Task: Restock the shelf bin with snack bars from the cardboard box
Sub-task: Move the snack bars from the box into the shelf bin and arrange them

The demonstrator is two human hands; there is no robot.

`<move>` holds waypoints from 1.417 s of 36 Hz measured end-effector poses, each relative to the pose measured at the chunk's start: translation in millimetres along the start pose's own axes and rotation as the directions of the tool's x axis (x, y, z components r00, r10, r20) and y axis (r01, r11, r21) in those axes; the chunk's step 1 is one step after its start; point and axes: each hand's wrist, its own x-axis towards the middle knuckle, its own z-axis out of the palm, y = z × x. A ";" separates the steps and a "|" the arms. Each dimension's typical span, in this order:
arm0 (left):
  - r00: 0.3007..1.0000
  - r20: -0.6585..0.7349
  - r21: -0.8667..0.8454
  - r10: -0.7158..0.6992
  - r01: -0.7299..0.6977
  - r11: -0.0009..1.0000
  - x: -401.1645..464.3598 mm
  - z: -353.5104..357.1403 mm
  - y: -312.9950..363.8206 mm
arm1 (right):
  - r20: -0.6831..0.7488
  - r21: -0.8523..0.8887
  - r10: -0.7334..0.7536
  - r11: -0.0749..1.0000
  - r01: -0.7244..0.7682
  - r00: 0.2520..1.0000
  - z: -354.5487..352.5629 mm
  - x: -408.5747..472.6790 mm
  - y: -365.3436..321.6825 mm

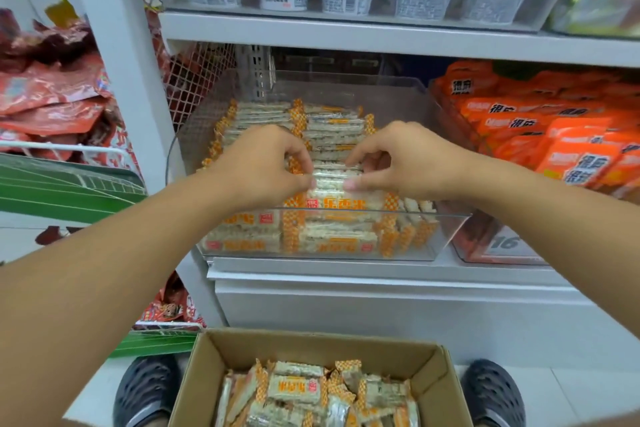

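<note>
**Over the shelf bin, both your hands hold one bar**

On the left, your left hand [266,166] pinches one end of a snack bar [330,180] with its fingers closed. Your right hand [398,163] pinches the other end. It sits atop bars in the clear bin [450,236]. Below, the cardboard box [311,343] holds more bars.

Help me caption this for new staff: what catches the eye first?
Two bare hands, left hand and right hand, meet over the clear shelf bin at centre, pinching one snack bar above tidy rows. Below, an open cardboard box holds loose bars. Orange packets fill the right.
</note>
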 end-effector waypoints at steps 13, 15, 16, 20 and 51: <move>0.875 -0.256 0.053 0.411 -0.412 0.910 -87.0 4.6 44.6 | -0.229 0.143 -0.202 0.961 0.238 0.952 27.0 -93.9 -37.4; 0.909 -0.004 0.101 0.418 -0.415 0.904 -108.8 39.1 43.1 | -0.029 0.195 -0.154 0.968 0.156 0.988 80.1 -107.9 -35.3; 0.909 0.198 0.135 0.368 -0.397 0.908 -118.9 60.0 38.0 | 0.140 0.180 -0.117 0.979 0.092 0.983 111.4 -115.2 -29.3; 0.573 0.813 0.316 -0.104 -0.284 0.905 -179.0 141.8 4.9 | 0.827 -0.097 0.149 0.988 -0.123 0.542 233.7 -155.8 -6.8; 0.360 0.815 0.075 -0.455 0.712 0.698 -246.6 216.4 -52.3 | 0.794 0.373 0.262 0.503 -0.780 0.549 312.2 -191.1 0.3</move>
